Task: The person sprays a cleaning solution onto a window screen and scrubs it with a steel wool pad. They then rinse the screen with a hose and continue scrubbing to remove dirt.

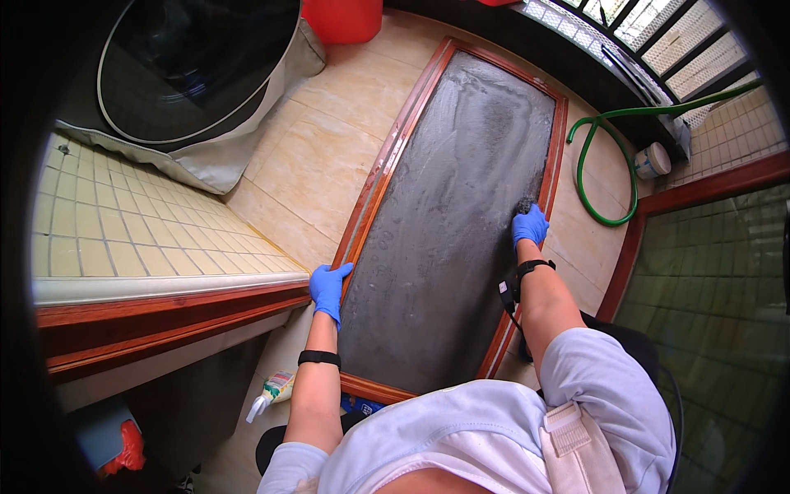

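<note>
A long screen panel [436, 247] with a dark grey, wet surface and pale soapy streaks lies before me in a reddish-brown frame [362, 216]. My left hand [327, 290], in a blue glove, grips the frame's left side, thumb over the edge. Also gloved in blue, my right hand [531, 226] is closed at the panel's right side. From its fingers pokes a small dark scrubber [524, 205], pressed against the grey surface and mostly hidden by the hand.
A green hose [581, 177] loops on the tiles at right, beside a small white tub [652, 161]. A spray bottle [271, 393] lies near my left forearm. A covered front-loading machine [197, 66] and a red bucket [344, 18] stand far left. A tiled ledge [164, 222] juts in at left.
</note>
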`<action>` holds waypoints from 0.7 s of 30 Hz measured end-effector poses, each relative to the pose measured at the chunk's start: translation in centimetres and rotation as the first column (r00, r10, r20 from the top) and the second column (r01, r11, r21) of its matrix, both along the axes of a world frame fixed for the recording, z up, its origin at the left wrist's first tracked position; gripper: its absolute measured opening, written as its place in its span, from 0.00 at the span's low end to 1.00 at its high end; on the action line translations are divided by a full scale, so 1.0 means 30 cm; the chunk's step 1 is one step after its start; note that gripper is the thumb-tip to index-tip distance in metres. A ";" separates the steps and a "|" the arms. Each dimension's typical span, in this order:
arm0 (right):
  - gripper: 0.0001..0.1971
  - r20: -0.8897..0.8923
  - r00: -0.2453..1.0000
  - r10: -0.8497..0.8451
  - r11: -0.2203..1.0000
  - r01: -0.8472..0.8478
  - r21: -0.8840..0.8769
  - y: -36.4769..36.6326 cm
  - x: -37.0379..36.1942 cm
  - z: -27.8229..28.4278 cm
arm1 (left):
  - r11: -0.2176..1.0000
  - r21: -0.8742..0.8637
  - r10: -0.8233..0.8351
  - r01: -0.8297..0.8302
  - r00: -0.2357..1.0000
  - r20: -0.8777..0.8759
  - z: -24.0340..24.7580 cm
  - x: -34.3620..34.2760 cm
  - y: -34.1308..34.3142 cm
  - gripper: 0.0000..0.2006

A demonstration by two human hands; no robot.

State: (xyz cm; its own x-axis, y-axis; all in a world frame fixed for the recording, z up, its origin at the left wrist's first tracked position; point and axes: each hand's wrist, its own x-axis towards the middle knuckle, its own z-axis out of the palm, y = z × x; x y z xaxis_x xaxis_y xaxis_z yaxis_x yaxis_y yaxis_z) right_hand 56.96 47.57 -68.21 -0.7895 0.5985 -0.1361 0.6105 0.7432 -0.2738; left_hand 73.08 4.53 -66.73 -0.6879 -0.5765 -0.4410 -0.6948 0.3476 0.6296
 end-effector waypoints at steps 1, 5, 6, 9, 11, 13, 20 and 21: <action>0.17 -0.004 1.000 -0.009 1.000 0.009 0.000 -0.005 -0.004 -0.002 | 1.000 -0.028 -0.002 0.002 1.000 -0.009 0.003 0.003 -0.006 0.28; 0.17 -0.038 0.998 -0.059 0.998 0.059 0.009 0.001 -0.021 -0.022 | 0.996 -0.091 -0.023 0.022 1.000 -0.010 0.020 -0.003 -0.002 0.28; 0.17 -0.049 0.996 -0.074 0.997 0.075 0.013 0.006 -0.019 -0.022 | 0.997 -0.075 -0.017 0.016 1.000 -0.007 0.047 -0.008 0.016 0.28; 0.19 -0.032 0.999 -0.042 0.999 0.042 -0.007 -0.020 -0.005 0.017 | 0.997 -0.076 -0.003 0.003 1.000 0.001 0.059 -0.014 0.011 0.29; 0.19 0.002 1.000 -0.004 1.000 0.004 -0.019 -0.025 -0.009 0.027 | 0.998 -0.065 0.004 -0.005 1.000 -0.012 0.035 -0.007 -0.009 0.28; 0.18 0.037 0.999 0.040 0.999 -0.039 -0.025 -0.024 -0.020 0.032 | 0.999 -0.030 0.013 -0.015 0.999 -0.046 -0.006 -0.004 -0.029 0.28; 0.18 0.132 0.964 0.232 0.971 -0.238 0.032 0.039 -0.041 -0.032 | 0.993 -0.115 0.001 0.004 0.999 0.044 -0.088 0.007 -0.034 0.28; 0.17 0.145 0.955 0.260 0.963 -0.267 0.027 0.042 -0.043 -0.034 | 0.986 -0.169 0.002 0.004 0.999 0.036 -0.091 0.013 -0.028 0.28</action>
State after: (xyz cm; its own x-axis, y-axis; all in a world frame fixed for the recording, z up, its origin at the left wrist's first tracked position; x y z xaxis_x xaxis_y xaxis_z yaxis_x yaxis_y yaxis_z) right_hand 55.68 48.82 -69.22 -0.8952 0.3800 -0.2331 0.4211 0.8924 -0.1625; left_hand 73.48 3.68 -69.46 -0.6740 -0.6441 -0.3618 -0.7156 0.4476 0.5363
